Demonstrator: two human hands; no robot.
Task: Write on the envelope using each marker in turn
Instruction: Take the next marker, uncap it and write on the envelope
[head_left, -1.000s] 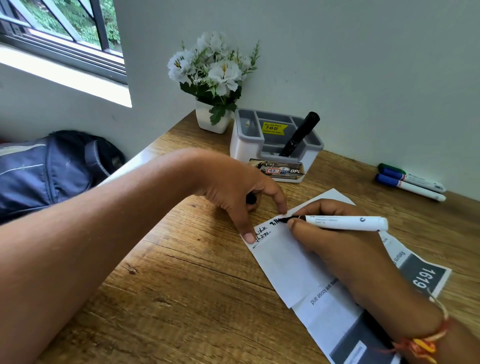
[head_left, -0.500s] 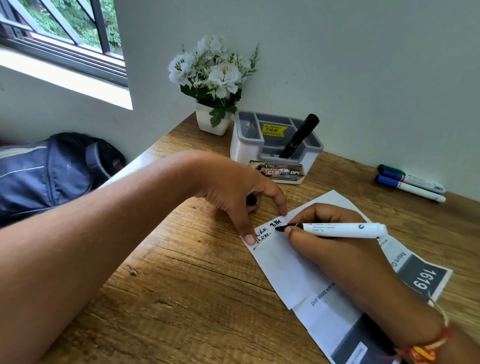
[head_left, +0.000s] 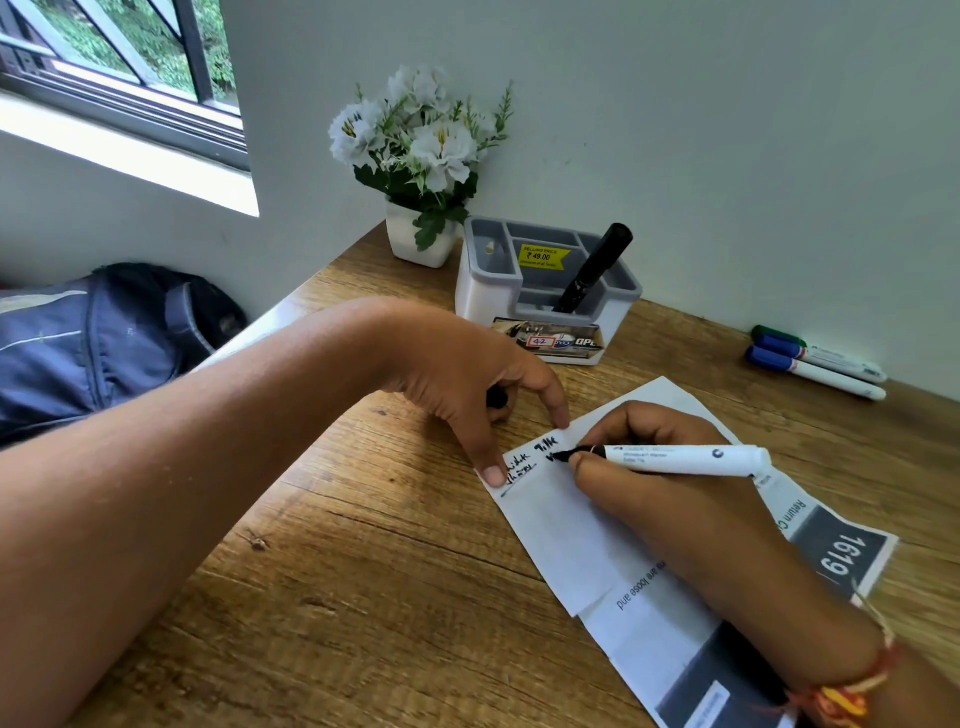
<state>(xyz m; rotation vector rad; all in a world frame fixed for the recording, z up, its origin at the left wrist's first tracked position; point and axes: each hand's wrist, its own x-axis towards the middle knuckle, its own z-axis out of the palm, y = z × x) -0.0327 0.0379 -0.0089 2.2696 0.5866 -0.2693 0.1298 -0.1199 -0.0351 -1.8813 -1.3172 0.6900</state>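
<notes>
Your right hand (head_left: 660, 467) is pinching the black marker (head_left: 685, 460), writing on the envelope (head_left: 561, 530); your left hand (head_left: 467, 384), fingers spread, is pinning it. Next, swap markers.

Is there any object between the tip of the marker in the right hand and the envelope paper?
Nothing visible. The right hand holds the black marker with its tip already on the envelope, beside the written words. The left hand only presses the envelope's far edge, clear of the tip.
</notes>
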